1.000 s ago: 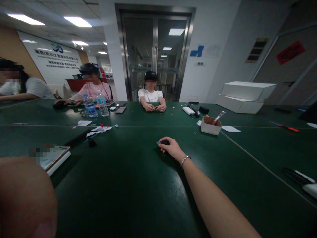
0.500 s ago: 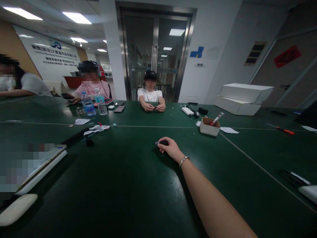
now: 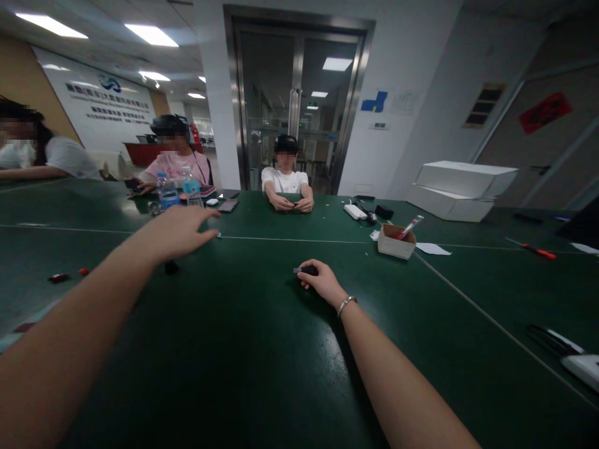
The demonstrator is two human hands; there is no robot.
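My right hand [image 3: 322, 280] rests on the green table [image 3: 243, 349] with a silver bracelet at the wrist. Thumb and fingers pinch a small black USB stick [image 3: 309, 270], whose metal plug points left. My left hand [image 3: 185, 232] reaches forward over the table, blurred a little, fingers apart and holding nothing. Just beneath its wrist lies a small black object [image 3: 171, 268], its kind unclear. Beyond the left hand stand two water bottles [image 3: 191, 186], partly covered by it.
A small box [image 3: 397, 243] with a tube-like item in it stands right of centre. Behind it lie a white power bank-like block [image 3: 354, 211] and cables. White boxes [image 3: 461, 190] are stacked at right, near a screwdriver [image 3: 533, 249]. A co-worker [image 3: 285, 178] sits opposite; others sit at left.
My left arm has come into view from the lower left, covering the papers. The screen device and white mouse at left no longer show. My right hand keeps its place and grip.
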